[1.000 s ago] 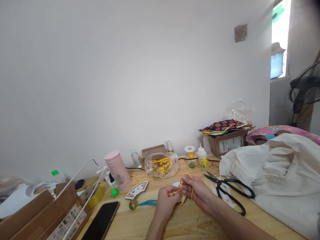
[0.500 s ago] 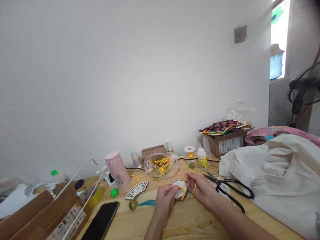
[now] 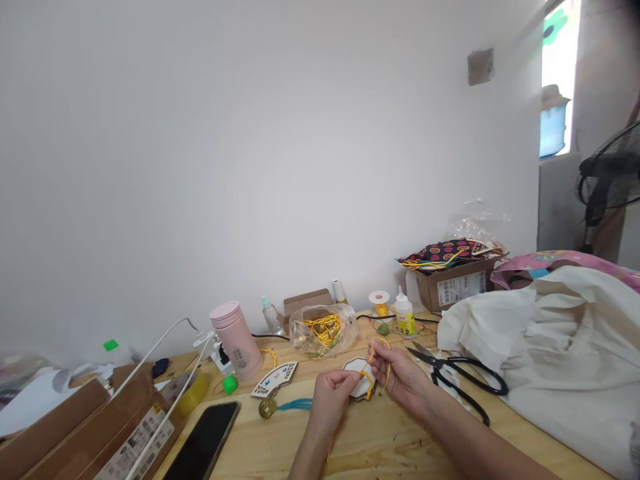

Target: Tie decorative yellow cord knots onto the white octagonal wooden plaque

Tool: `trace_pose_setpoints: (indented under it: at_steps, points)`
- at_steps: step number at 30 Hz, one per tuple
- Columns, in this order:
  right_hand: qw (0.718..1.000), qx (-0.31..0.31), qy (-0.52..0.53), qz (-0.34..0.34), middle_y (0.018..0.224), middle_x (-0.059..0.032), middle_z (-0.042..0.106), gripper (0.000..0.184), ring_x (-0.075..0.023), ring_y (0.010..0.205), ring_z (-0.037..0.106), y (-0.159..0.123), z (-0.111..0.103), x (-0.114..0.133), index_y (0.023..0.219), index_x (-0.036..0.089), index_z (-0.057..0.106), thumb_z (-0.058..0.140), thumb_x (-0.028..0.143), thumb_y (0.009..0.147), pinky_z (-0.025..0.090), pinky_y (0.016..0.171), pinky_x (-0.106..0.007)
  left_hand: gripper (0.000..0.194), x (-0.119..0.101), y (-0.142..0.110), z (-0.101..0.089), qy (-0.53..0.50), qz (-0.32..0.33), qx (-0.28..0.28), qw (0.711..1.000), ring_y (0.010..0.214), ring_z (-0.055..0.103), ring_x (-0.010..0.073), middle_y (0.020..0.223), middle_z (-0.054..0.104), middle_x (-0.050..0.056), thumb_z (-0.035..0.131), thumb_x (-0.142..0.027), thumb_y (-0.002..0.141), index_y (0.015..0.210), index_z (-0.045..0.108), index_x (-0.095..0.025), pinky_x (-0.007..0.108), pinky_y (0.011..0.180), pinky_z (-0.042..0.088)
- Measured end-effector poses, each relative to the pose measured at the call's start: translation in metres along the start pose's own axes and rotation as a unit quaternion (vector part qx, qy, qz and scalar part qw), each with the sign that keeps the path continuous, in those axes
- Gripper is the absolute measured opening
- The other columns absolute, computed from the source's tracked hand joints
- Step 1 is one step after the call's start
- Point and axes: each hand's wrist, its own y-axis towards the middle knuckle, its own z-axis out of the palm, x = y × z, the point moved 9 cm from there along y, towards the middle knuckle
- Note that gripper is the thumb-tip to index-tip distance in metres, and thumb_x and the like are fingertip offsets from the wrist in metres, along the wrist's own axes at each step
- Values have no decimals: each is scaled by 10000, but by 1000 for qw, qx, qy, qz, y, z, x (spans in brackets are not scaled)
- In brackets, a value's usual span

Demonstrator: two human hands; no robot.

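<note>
Both hands are pinched closed on a yellow cord (image 3: 388, 375): the left hand (image 3: 333, 402) grips it at the fingertips, and the right hand (image 3: 400, 377) holds it between thumb and fingers, with a loop standing above. The fingers hide where the strands meet, so any knot cannot be made out. A thin strand drops below the left wrist. A hexagonal wooden piece (image 3: 354, 369) lies on the worktop (image 3: 385, 443) between the hands, its lower left edge hidden by the left hand. Whether the cord touches it is hard to tell. Black-handled scissors (image 3: 467, 378) lie just right of the right hand; a fan-shaped wooden piece (image 3: 275, 380) lies left of the left hand.
</note>
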Motion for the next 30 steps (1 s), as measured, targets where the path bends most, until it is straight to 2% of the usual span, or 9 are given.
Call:
trace_pose_setpoints:
  at_steps: [3, 8, 12, 18, 23, 30]
  points:
    - [1000, 9, 6, -1, 508, 35, 577, 109, -54, 444, 544, 0, 3, 1, 604, 145, 519, 619, 178, 634, 441, 463, -149, 234, -4, -2, 2, 27, 11, 7, 1000, 464, 504, 118, 512, 638, 26, 627, -332, 573, 583, 673, -103, 220, 499, 374]
    - [998, -49, 14, 19, 534, 14, 604, 82, -70, 479, 571, 3, -11, -1, 613, 141, 534, 599, 174, 649, 457, 499, -168, 212, -13, -5, -3, 62, 43, -27, 997, 484, 509, 126, 516, 628, 27, 626, -310, 576, 577, 664, -102, 218, 498, 387]
    - [997, -62, 22, 28, 541, 2, 616, 50, -74, 484, 576, 3, -14, -2, 636, 143, 538, 575, 155, 667, 458, 495, -168, 188, -16, -6, -2, 62, 67, -28, 995, 499, 513, 119, 526, 624, 14, 622, -299, 588, 587, 652, -114, 196, 491, 385]
    - [998, -55, 28, 34, 553, -2, 622, 38, -76, 502, 581, 3, -11, -4, 651, 141, 548, 578, 160, 663, 454, 491, -163, 235, -11, -4, -3, 12, 24, -39, 999, 495, 549, 135, 563, 656, 39, 654, -328, 544, 646, 655, -116, 223, 503, 423]
    - [998, -46, 21, 37, 546, 11, 616, 57, -71, 506, 579, 2, -10, -4, 643, 142, 546, 593, 175, 650, 447, 491, -155, 240, -13, -5, -2, 36, 17, -32, 999, 594, 583, 175, 673, 682, 74, 669, -315, 520, 668, 679, -126, 260, 582, 446]
    - [999, 31, -19, 29, 488, 34, 571, 114, -47, 408, 516, 2, 2, -7, 604, 139, 517, 614, 192, 630, 405, 411, -135, 192, -6, -7, 8, 85, 21, 20, 996, 561, 552, 153, 618, 667, 62, 634, -280, 573, 655, 678, -113, 239, 560, 412]
